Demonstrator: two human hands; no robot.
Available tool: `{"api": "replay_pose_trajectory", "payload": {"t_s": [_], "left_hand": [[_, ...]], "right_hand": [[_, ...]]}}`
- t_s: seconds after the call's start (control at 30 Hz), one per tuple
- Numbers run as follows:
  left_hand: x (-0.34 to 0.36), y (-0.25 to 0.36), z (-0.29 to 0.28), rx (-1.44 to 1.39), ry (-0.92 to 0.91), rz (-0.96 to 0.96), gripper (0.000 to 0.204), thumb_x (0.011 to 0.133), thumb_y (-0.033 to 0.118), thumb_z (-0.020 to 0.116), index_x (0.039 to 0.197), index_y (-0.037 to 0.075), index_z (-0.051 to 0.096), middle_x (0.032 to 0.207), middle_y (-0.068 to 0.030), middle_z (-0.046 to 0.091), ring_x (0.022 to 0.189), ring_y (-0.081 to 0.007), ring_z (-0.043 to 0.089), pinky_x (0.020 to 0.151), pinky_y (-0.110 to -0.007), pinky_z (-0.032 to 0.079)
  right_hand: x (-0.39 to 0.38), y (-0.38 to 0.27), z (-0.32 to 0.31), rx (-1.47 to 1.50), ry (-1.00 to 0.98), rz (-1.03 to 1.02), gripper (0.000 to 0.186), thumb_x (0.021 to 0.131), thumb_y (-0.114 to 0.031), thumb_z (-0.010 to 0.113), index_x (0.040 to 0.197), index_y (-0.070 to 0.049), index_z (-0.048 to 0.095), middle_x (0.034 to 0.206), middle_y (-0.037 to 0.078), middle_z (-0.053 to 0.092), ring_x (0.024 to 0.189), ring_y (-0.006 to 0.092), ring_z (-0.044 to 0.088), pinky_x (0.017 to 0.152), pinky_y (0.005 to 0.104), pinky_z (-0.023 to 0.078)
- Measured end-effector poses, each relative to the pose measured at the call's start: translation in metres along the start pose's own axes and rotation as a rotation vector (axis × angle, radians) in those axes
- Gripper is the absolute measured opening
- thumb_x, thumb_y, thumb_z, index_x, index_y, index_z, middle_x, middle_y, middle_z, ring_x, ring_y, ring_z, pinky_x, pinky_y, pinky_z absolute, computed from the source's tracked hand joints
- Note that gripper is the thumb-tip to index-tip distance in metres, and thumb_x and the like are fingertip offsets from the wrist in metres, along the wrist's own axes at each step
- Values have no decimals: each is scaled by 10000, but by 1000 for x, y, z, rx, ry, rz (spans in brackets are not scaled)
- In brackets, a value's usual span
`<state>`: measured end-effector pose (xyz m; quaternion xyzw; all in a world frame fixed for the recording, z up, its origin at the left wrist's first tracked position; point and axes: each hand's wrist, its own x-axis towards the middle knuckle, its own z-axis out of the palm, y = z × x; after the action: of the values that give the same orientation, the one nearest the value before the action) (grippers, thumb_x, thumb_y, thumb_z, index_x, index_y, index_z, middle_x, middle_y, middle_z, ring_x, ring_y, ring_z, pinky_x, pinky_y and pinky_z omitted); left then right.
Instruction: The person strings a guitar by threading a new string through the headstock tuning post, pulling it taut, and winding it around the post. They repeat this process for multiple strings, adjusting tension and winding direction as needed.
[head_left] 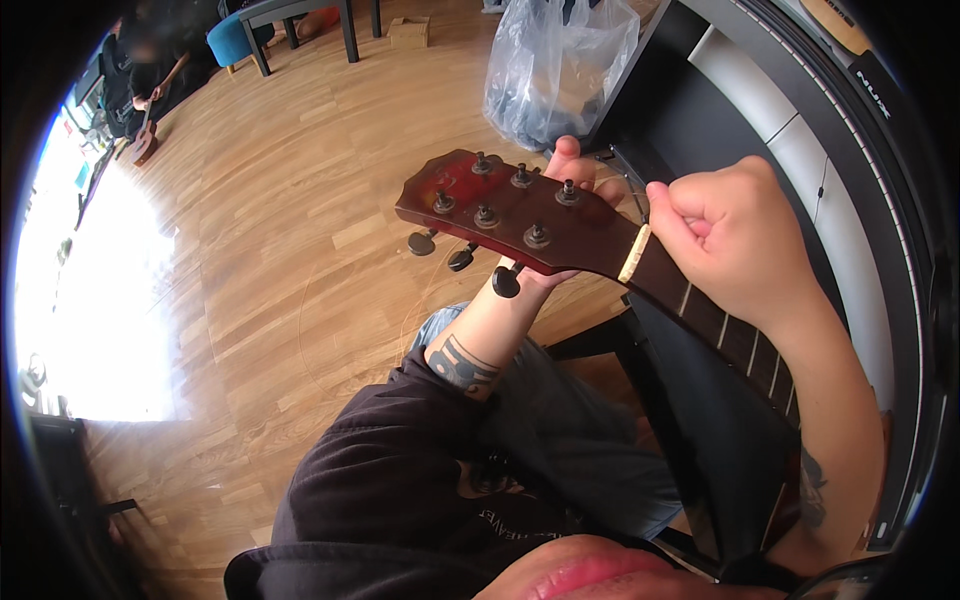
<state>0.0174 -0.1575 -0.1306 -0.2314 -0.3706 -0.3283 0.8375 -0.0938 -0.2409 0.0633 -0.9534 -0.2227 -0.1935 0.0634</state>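
Note:
A guitar [590, 235] with a dark red headstock slants from upper left to lower right in front of me. Black tuning pegs, several metal posts and a pale nut [634, 254] show on it, and no strings lie over the visible fretboard. My left hand [580, 175] reaches behind the headstock and supports it, fingers showing past its far edge; the palm is mostly hidden. Just beyond the nut, above the neck, my right hand [735, 230] is closed with the thumb against curled fingers. Whatever it pinches, if anything, cannot be made out. Thin loose strands curve near the headstock.
A black keyboard piano [850, 90] stands close on the right. A clear plastic bag [560, 75] sits on the wooden floor [330, 170] beside it. Farther off are a cardboard box [409, 33], a blue stool [232, 42] and a person [150, 75] with a small stringed instrument [145, 145].

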Motion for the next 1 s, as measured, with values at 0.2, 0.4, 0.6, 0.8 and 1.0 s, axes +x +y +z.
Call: {"api": "replay_pose_trajectory", "payload": {"t_s": [0.2,0.4,0.6,0.8,1.0], "left_hand": [[0,7,-11,-136,-123,-153,532,1044,322,557,1514,131,397,1062,-66,654,1049,-228,604,929,-420,557],[-10,23,-12,74,66,-195,725,973,289,672,1577,90,322,1069,-45,676,992,-168,577,938,-374,502],[-8,10,-10,-106,-24,-151,735,884,316,762,1509,142,417,1109,12,684,1100,-195,557,1050,-427,434],[2,5,-16,-80,-145,10,612,927,297,690,1478,164,458,1103,36,665,1133,-202,532,1066,-448,421],[-12,20,-15,60,110,-102,611,928,251,703,1480,124,475,1016,34,591,1004,-144,516,972,-374,467]], "right_hand": [[1,3,5,71,53,-71,420,909,-29,640,550,6,425,477,121,325,381,253,320,441,368,234],[0,1,-2,-31,-20,3,311,818,-78,698,554,-11,548,541,175,528,492,358,545,478,403,394],[1,-1,-1,-28,-23,4,302,817,-83,703,560,-9,562,548,179,534,499,359,552,479,403,399],[0,1,-1,-18,-21,23,332,831,-99,712,557,-10,547,544,179,524,488,357,536,475,400,392],[0,-2,-3,-39,-34,37,364,841,-102,712,549,-14,514,528,170,506,466,349,511,465,398,373]]}}
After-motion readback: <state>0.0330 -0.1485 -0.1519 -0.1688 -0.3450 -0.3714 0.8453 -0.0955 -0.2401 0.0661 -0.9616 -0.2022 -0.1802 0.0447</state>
